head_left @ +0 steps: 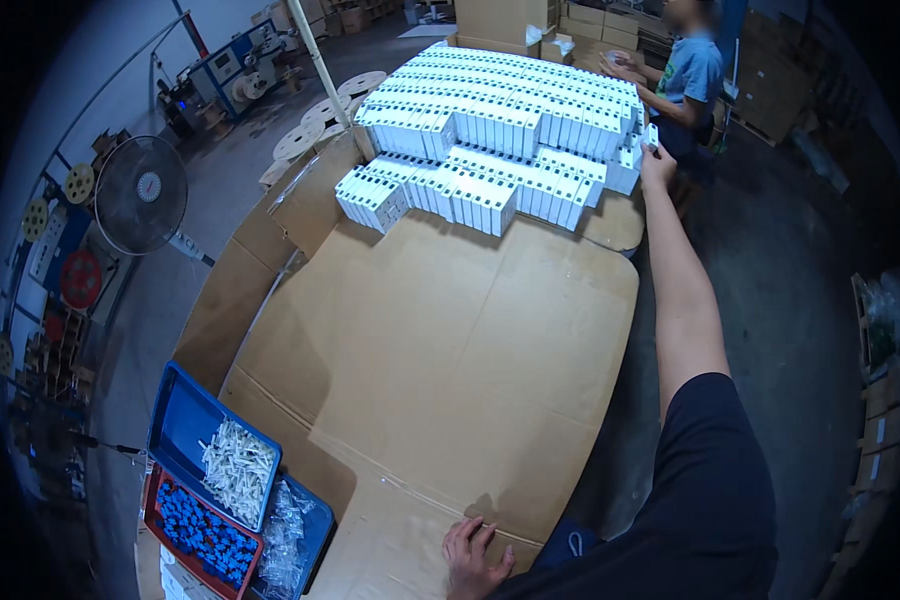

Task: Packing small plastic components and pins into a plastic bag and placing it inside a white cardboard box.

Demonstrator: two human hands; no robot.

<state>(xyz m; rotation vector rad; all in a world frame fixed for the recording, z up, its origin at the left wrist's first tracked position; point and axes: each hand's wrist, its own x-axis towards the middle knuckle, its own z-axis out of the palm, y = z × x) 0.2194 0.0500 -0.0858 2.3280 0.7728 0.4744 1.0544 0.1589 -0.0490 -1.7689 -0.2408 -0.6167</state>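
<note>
— So, where do our hands sit just now?

— Our right hand (656,160) is stretched far out to the right edge of the stacked rows of small white rectangular cardboard boxes (490,120), its grip pinched on one small white box (651,135) at the end of a row. We reach that far because the stack fills the far half of the surface.

— And the left?

— Our left hand (473,560) lies flat on the near edge of the brown corrugated cardboard sheet (440,340) that covers the surface, fingers spread, holding nothing. We judge it props us up while we lean forward.

— Why are the boxes packed so tightly?

— Upright and touching side by side, they brace one another, we think.

— Anything else within reach?

— At our left, a blue plastic tray of white parts (215,450) overlaps a red tray of small blue parts (202,530). Across the stack, another person in a blue shirt (690,75) stands at the far corner.
</note>
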